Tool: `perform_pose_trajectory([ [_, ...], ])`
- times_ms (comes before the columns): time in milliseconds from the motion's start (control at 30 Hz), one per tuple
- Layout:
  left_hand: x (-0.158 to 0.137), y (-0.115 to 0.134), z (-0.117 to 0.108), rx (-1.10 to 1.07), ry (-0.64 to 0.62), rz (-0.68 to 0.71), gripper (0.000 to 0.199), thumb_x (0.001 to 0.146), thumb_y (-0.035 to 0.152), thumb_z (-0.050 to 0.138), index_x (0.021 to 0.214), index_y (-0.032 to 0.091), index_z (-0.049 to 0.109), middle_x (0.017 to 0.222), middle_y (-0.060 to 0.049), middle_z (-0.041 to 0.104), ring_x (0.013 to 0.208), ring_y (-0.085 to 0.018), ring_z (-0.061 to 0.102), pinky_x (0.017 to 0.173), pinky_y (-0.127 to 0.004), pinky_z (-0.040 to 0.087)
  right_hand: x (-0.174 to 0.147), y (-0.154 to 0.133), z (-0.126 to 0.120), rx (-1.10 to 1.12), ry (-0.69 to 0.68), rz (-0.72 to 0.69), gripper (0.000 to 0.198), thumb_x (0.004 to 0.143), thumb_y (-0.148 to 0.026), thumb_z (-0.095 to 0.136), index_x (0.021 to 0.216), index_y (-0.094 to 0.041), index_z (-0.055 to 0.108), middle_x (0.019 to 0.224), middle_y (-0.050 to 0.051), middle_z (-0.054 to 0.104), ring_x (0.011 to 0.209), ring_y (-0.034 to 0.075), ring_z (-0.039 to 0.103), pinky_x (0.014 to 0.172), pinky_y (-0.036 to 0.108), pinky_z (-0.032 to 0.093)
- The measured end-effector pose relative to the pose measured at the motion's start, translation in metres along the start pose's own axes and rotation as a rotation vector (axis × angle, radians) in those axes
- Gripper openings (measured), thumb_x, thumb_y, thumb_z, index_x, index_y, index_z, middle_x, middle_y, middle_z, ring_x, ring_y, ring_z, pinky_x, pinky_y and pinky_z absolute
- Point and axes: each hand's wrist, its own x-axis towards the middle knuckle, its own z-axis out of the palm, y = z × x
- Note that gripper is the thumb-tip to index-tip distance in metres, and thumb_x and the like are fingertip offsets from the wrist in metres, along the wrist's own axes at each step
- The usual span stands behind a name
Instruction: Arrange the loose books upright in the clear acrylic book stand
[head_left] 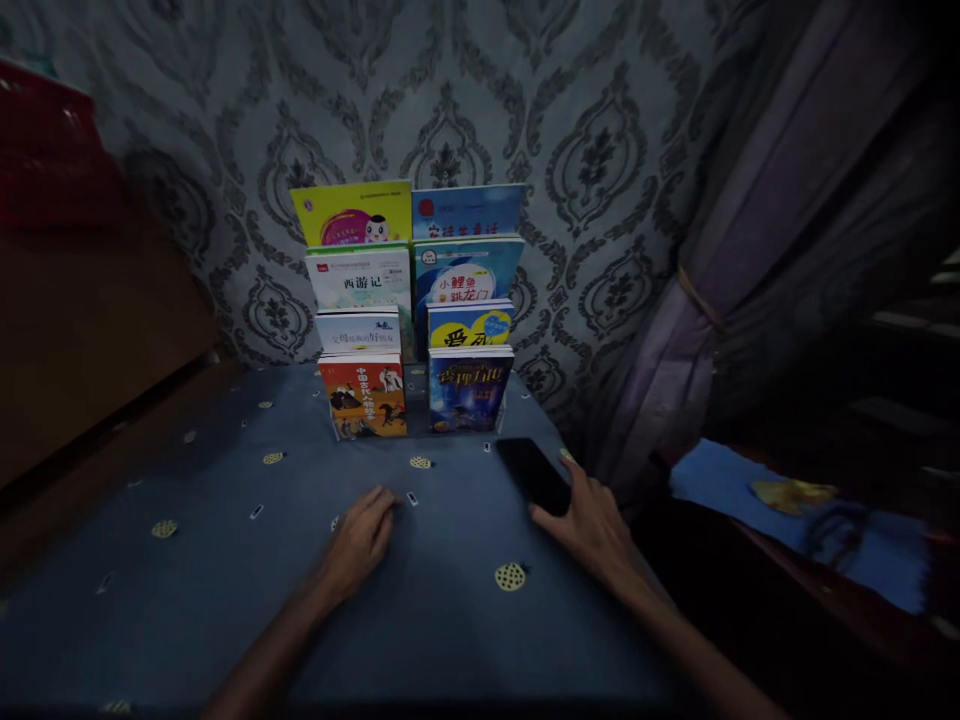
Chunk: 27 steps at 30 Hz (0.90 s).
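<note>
My right hand (594,520) grips the near end of a black smartphone (532,473), with the thumb on one side and the fingers on the other. The phone lies at the table's right edge, its screen dark. On the blue tablecloth (439,630) rests my left hand (361,530), its fingers curled together and nothing visible in them. Beyond both hands stands a stepped clear rack (417,432) with two columns of children's books. At its front are an orange-red book (364,395) and a dark blue book (470,392).
A patterned wall (450,90) rises behind the books. To the right hangs a tied purple curtain (675,320). A brown box (97,330) with a red item (52,150) on top borders the left side. Beyond the table's right edge lies a blue cloth (720,475).
</note>
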Motion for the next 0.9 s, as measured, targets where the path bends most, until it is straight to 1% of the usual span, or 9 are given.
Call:
perform_pose_trajectory([
  [200,0.021,-0.001,-0.005,-0.018,-0.014,0.005,0.029,0.096,0.022,0.040,0.108,0.023,0.066,0.103,-0.008,0.070,0.102,-0.023,0.067,0.095,-0.041,0.055,-0.059,-0.050,0.020,0.103,-0.025,-0.167,0.080,0.069,-0.038,0.069,0.145,-0.019,0.049,0.109,0.012,0.066,0.104,0.034,0.061,0.091,0.047,0.052],
  [367,0.070,-0.008,-0.002,-0.147,0.081,0.003,0.043,0.090,0.022,0.049,0.131,0.022,0.062,0.133,-0.011,0.067,0.127,-0.026,0.061,0.113,-0.047,0.044,-0.070,-0.099,0.039,0.087,-0.031,-0.303,0.076,0.070,-0.029,0.068,0.144,-0.020,0.053,0.109,0.012,0.066,0.108,0.035,0.060,0.100,0.050,0.047],
  [533,0.129,-0.011,0.015,-0.426,0.114,-0.036,0.059,0.090,0.030,0.054,0.147,0.017,0.049,0.151,-0.016,0.053,0.141,-0.029,0.050,0.120,-0.050,0.036,-0.069,-0.105,0.037,0.111,-0.209,-0.319,0.080,0.072,-0.035,0.074,0.147,-0.024,0.051,0.127,0.015,0.063,0.125,0.039,0.054,0.110,0.054,0.040],
  [600,0.148,-0.010,0.023,-0.546,0.125,-0.073,0.066,0.089,0.032,0.056,0.152,0.017,0.042,0.158,-0.016,0.045,0.147,-0.030,0.043,0.122,-0.050,0.033,-0.058,-0.095,0.033,0.189,-0.301,-0.314,0.082,0.071,-0.044,0.077,0.146,-0.025,0.052,0.132,0.015,0.062,0.129,0.038,0.053,0.111,0.056,0.038],
  [667,0.164,-0.009,0.029,-0.639,0.134,-0.111,0.073,0.088,0.033,0.058,0.156,0.018,0.034,0.164,-0.014,0.035,0.152,-0.029,0.034,0.124,-0.048,0.030,-0.033,-0.084,0.029,0.348,-0.326,-0.294,0.081,0.074,-0.052,0.074,0.147,-0.024,0.050,0.138,0.014,0.060,0.132,0.036,0.052,0.113,0.055,0.038],
  [700,0.171,-0.007,0.031,-0.672,0.138,-0.122,0.077,0.088,0.032,0.058,0.158,0.019,0.030,0.166,-0.013,0.030,0.153,-0.029,0.031,0.124,-0.047,0.028,-0.015,-0.079,0.027,0.463,-0.289,-0.265,0.080,0.078,-0.055,0.070,0.148,-0.022,0.048,0.144,0.014,0.057,0.136,0.034,0.050,0.115,0.054,0.037],
  [767,0.183,-0.004,0.034,-0.711,0.161,-0.132,0.081,0.087,0.031,0.059,0.160,0.019,0.025,0.169,-0.012,0.024,0.155,-0.029,0.026,0.126,-0.045,0.026,0.028,-0.074,0.022,0.703,-0.117,-0.232,0.083,0.081,-0.058,0.064,0.152,-0.022,0.041,0.153,0.014,0.050,0.141,0.032,0.046,0.118,0.054,0.035],
  [833,0.194,-0.001,0.035,-0.718,0.197,-0.135,0.084,0.086,0.030,0.062,0.160,0.020,0.024,0.170,-0.011,0.022,0.156,-0.028,0.023,0.127,-0.044,0.022,0.075,-0.075,0.015,0.904,0.013,-0.238,0.089,0.080,-0.059,0.064,0.155,-0.020,0.036,0.158,0.014,0.043,0.148,0.031,0.039,0.121,0.052,0.031],
  [900,0.203,0.002,0.035,-0.710,0.231,-0.135,0.086,0.083,0.028,0.064,0.160,0.019,0.025,0.169,-0.010,0.024,0.157,-0.028,0.021,0.128,-0.043,0.018,0.114,-0.082,0.009,1.001,0.084,-0.218,0.093,0.077,-0.056,0.065,0.156,-0.018,0.033,0.162,0.013,0.038,0.152,0.031,0.033,0.124,0.050,0.026],
])
